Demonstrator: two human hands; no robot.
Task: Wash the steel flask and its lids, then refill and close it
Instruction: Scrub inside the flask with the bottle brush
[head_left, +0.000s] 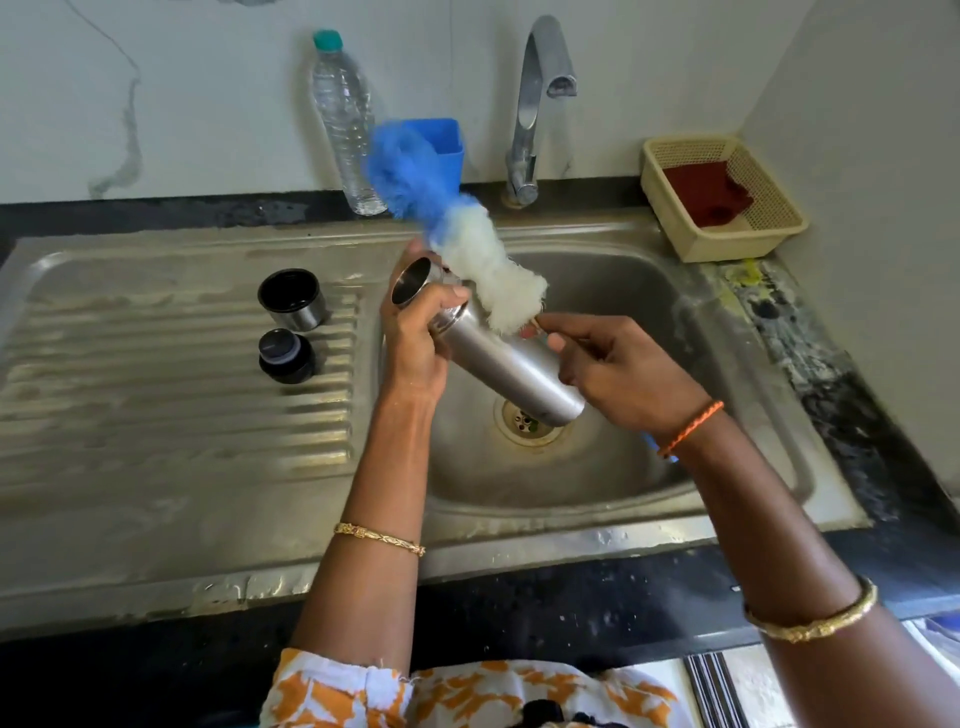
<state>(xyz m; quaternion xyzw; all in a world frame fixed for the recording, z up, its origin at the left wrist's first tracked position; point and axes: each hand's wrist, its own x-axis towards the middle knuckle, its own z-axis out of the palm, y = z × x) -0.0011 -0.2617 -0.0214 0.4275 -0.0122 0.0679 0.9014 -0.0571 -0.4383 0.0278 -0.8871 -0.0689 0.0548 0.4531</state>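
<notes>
Steel flask (498, 358) held tilted over the basin of the steel sink (649, 467), above the drain (524, 418). Its long axis runs from the open mouth, up and toward the drainboard side, down to the base, which points toward the drain and the right forearm. The left hand (415, 338) forms the grip on the flask: fingers and thumb curl round the neck and shoulder just below the mouth. The right hand (618, 369) pinches the thin handle of a bottle brush (462, 228), whose white-and-blue bristle head rises up and away, crossing over the flask's shoulder and ending in front of the blue cup (441, 150). The bristles lie outside the flask, beside the mouth, not in it; the brush axis and the flask axis cross rather than line up. Judged from this, the coming move requires the bristle tip to be drawn back and aimed at the mouth, which faces away from the right hand; the left hand is the nearer one to the mouth.

Count: one flask; two lids on the drainboard, well apart from the flask, namely one steel cup lid (292, 300) standing open side up and one black stopper (287, 357) just beside it toward the front edge; one brush; one plastic water bottle (345, 124) and one tap (535, 104) at the back edge; one basket (722, 197) holding a red cloth at the back right corner.
</notes>
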